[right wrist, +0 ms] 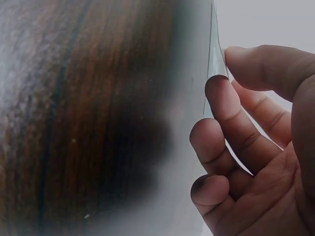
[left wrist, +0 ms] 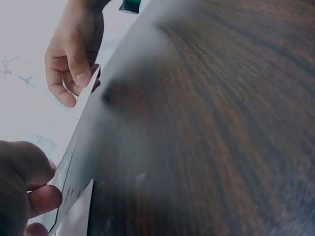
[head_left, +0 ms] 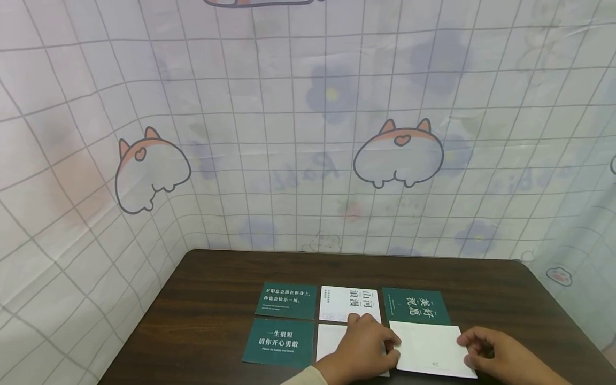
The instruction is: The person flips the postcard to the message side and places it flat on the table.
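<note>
A blank-looking cream card (head_left: 428,347) with a tiny mark near its lower edge lies between my two hands at the front right of the table. My left hand (head_left: 363,350) pinches its left edge, covering part of a white card (head_left: 329,338) beneath the wrist and fingers. At the opposite edge my right hand (head_left: 500,355) holds the cream card between thumb and fingers; the thumb (right wrist: 261,66) and curled fingertips show close up in the right wrist view. Seen edge-on in the left wrist view, the card (left wrist: 81,115) is slightly above the dark tabletop.
Behind the cream card lies a green card (head_left: 416,306) with white writing. A white printed card (head_left: 349,303) and two more green cards (head_left: 289,300) sit left of it, in rows. The dark wooden table (head_left: 202,315) meets a patterned curtain (head_left: 289,160) at the back.
</note>
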Demonstrator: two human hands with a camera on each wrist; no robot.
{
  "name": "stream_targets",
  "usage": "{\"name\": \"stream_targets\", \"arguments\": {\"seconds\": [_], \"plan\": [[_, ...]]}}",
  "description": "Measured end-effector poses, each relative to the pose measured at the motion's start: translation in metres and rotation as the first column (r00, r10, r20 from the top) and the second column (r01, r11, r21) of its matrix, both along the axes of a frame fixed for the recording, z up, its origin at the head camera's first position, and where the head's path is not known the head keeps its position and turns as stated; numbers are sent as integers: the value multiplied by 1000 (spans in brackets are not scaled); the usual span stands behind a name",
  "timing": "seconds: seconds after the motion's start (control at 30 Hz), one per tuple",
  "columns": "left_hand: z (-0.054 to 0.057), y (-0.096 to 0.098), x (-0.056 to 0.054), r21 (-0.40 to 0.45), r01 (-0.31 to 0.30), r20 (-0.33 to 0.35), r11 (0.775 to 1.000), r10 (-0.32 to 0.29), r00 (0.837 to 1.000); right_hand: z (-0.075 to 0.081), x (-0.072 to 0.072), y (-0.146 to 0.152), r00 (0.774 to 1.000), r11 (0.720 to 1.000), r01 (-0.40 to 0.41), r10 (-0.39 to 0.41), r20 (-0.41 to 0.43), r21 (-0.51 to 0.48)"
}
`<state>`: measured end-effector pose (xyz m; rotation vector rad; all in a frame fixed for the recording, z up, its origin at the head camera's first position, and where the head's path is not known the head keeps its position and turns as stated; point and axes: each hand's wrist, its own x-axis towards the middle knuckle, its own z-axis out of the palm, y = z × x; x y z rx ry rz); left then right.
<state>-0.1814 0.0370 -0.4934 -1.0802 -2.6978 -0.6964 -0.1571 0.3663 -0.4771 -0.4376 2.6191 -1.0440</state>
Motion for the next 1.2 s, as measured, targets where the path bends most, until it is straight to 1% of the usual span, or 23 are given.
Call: {"name": "stream_targets", "arguments": {"seconds": [0.2,0.37,0.47,0.63,0.8,0.93,1.07,1.2], "plan": [[-2,1,1,-39,4,-28,999,-5,1000,-5,0,0,999,1000,20,-20,41,12],[-3,2,2,-68,9,-45,998,-12,999,-6,0,-2,998,999,34,-36,53,22],[-3,2,3,-84,12,-55,996,-16,998,-6,0,-2,998,1000,26,-27,51,16],[-2,2,4,-100,17,-59,995,-23,998,-5,2,-2,999,1000,-4,4,34,13],[-1,2,5,-112,18,-46,993,-23,999,-4,3,-3,1000,1000,-25,25,18,14],[-2,2,5,-110,19,-49,994,-25,998,-6,4,-3,999,999,-41,41,-13,18],[-3,1,5,-116,22,-75,993,-31,997,-8,4,-3,998,998,-55,56,-41,24],[-3,0,6,-135,27,-113,990,-43,993,-8,3,-3,997,998,-58,59,-39,26]]}}
